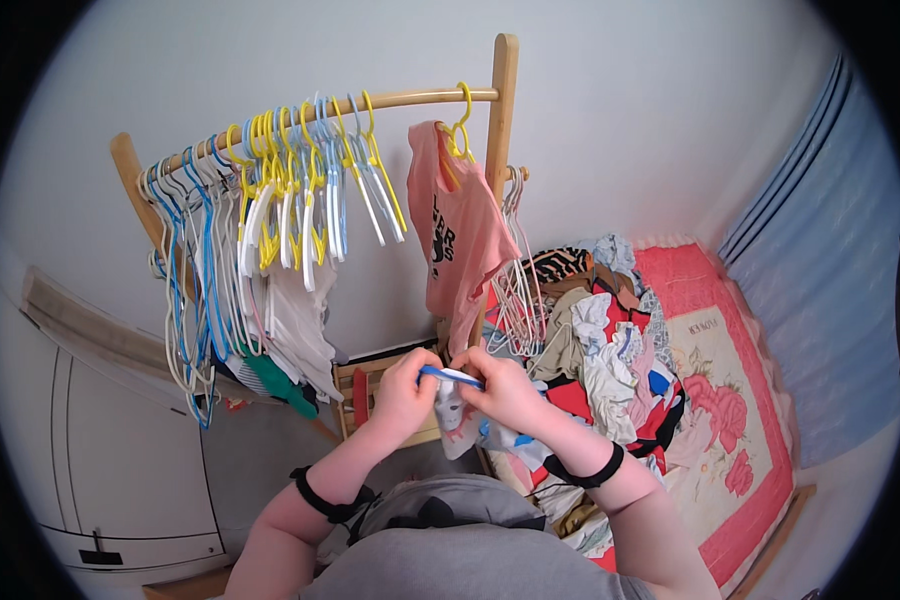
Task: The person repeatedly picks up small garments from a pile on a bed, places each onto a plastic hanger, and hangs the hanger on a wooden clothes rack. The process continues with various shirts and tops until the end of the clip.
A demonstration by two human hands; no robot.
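Observation:
Between my two hands hangs a small white garment with a blue edge and a printed pattern. My left hand is closed on one end of the blue edge, and my right hand grips the other end. The edge is stretched across between my fingers, and the cloth drops below it. Just beyond my hands, a pink printed top hangs from a yellow hanger at the right end of a wooden clothes rack.
Yellow, white and blue hangers crowd the rack's left part, with some clothes hanging low there. White wire hangers hang from a side peg. At right, a heap of clothes covers part of a pink floral blanket. A white cabinet stands left.

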